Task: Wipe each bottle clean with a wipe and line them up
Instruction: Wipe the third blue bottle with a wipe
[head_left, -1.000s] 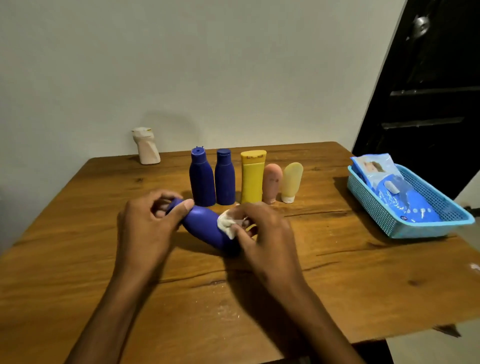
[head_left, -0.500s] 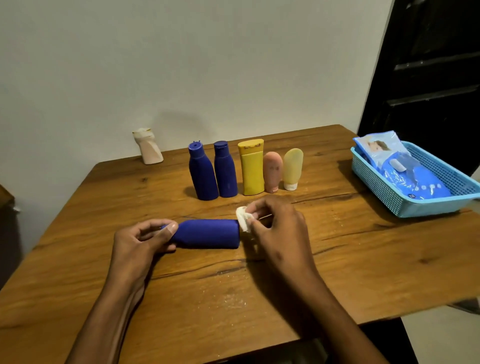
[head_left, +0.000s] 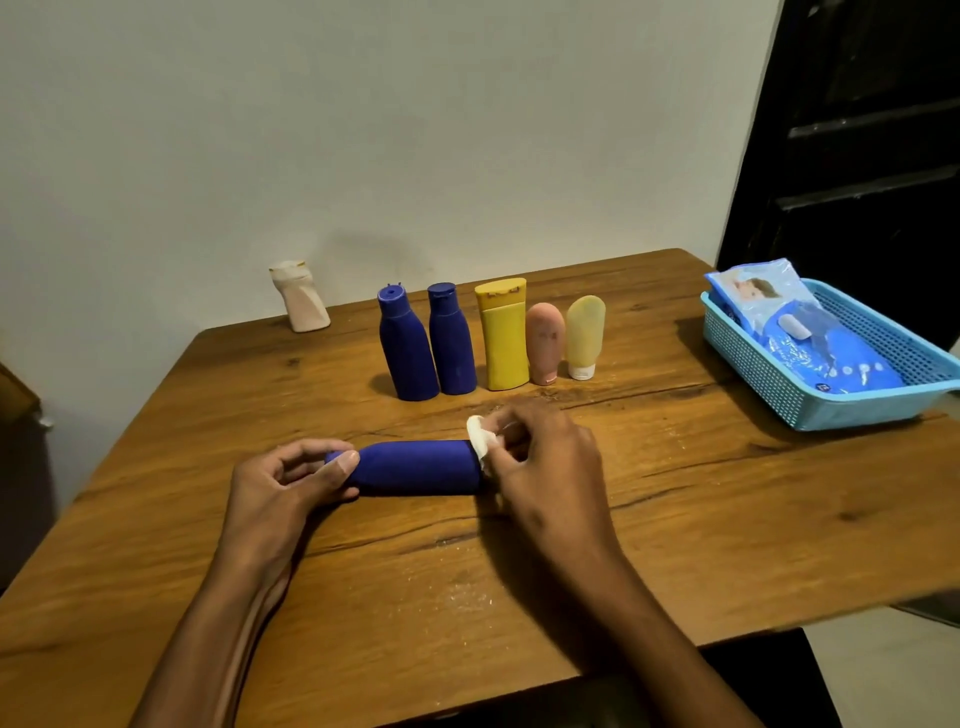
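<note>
Blue bottle (head_left: 421, 467) now lies flat on the surface (head_left: 675, 519), no longer tilted. Left hand (head_left: 280, 488) grips its cap end; right hand (head_left: 540, 457) pinches the wipe (head_left: 479, 436) against its base. Advise rotating it under firm wipe contact.

Blues, yellows and warm wood

The lying bottle (head_left: 421, 467) is deep blue, the wipe (head_left: 479, 438) white; two standing bottles (head_left: 407, 347) (head_left: 451, 340) are the same blue, then bright yellow (head_left: 502, 336), pinkish-orange (head_left: 545, 343), pale translucent yellow with a white cap (head_left: 585, 336); a cream bottle (head_left: 300, 296); the counter (head_left: 675, 519) is grained amber-brown; the basket (head_left: 769, 384) light blue.
</note>
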